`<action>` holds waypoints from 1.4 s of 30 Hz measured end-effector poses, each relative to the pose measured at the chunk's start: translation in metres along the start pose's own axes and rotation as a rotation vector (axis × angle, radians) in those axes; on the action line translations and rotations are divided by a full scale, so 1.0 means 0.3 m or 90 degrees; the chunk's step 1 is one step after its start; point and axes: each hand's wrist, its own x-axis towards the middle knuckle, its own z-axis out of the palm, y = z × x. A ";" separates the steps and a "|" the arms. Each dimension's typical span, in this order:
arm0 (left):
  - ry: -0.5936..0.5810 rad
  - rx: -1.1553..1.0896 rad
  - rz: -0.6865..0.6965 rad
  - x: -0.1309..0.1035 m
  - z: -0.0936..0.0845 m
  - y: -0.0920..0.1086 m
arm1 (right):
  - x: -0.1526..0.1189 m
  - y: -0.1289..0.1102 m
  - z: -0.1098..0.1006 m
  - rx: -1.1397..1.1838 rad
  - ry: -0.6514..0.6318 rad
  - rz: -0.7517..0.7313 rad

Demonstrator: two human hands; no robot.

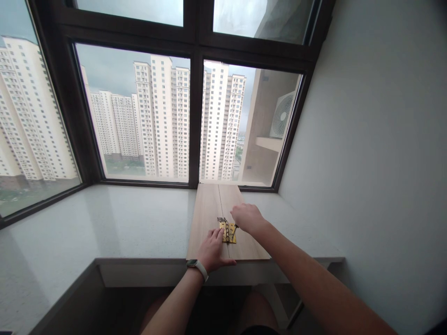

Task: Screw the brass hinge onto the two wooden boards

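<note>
Two pale wooden boards lie side by side on the white sill, with a narrow seam between them. A brass hinge rests open across that seam. Several small dark screws lie just beyond the hinge. My left hand is spread over the near left part of the boards, its fingertips on the hinge's left leaf. Above the hinge's right leaf, my right hand is closed round a screwdriver, whose shaft slants down to the leaf; its handle is hidden in the fist.
The white sill extends to both sides of the boards, its front edge near my knees. Dark window frames stand behind it, and a white wall rises at the right.
</note>
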 end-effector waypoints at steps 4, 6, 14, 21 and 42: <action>-0.007 0.001 -0.006 0.002 0.002 0.001 | -0.006 0.002 -0.001 0.007 -0.007 -0.017; -0.009 0.001 -0.007 0.002 0.004 0.002 | -0.008 0.004 -0.003 0.017 -0.011 -0.022; -0.003 0.006 0.001 -0.004 0.001 -0.008 | -0.020 0.013 -0.014 0.054 -0.025 -0.045; 0.000 0.008 0.006 -0.003 0.002 -0.010 | -0.024 0.013 -0.008 0.074 -0.018 -0.022; -0.001 0.004 -0.001 0.001 0.009 -0.008 | -0.029 0.008 -0.018 0.025 0.005 -0.018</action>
